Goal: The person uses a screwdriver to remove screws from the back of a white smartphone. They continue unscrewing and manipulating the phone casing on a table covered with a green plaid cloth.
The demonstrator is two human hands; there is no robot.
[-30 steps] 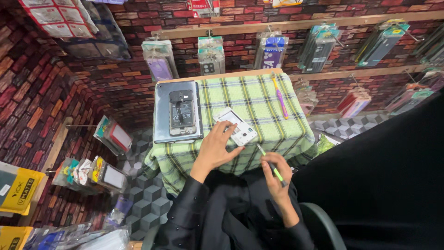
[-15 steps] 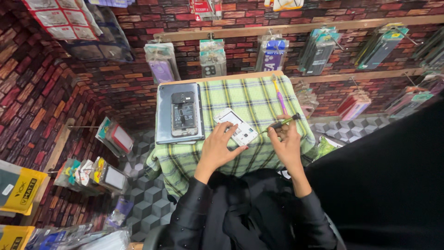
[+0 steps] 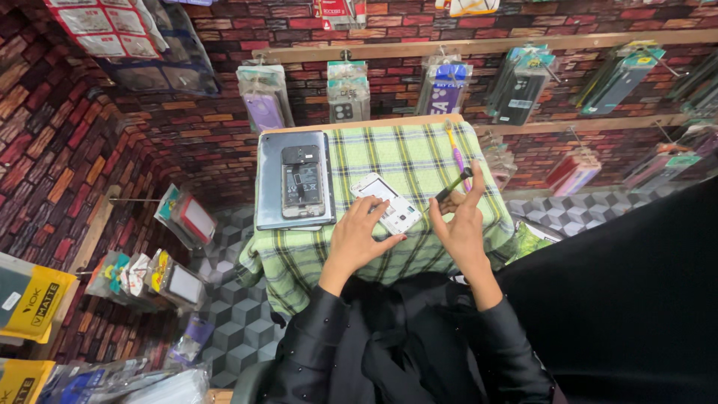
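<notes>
Both hands work over a small table draped in a green checked cloth (image 3: 419, 157). Her left hand (image 3: 357, 238) rests fingers-down on a white phone shell (image 3: 386, 202), pinning it flat to the cloth. Just right of that, the right hand (image 3: 462, 223) pinches a slim green-and-black tool (image 3: 449, 187) between thumb and fingertips, its tip angled toward the shell. Beyond the left hand lies an opened phone (image 3: 302, 182) on a grey mat (image 3: 269, 187); a pink pen-like tool (image 3: 456, 153) lies beyond the right.
</notes>
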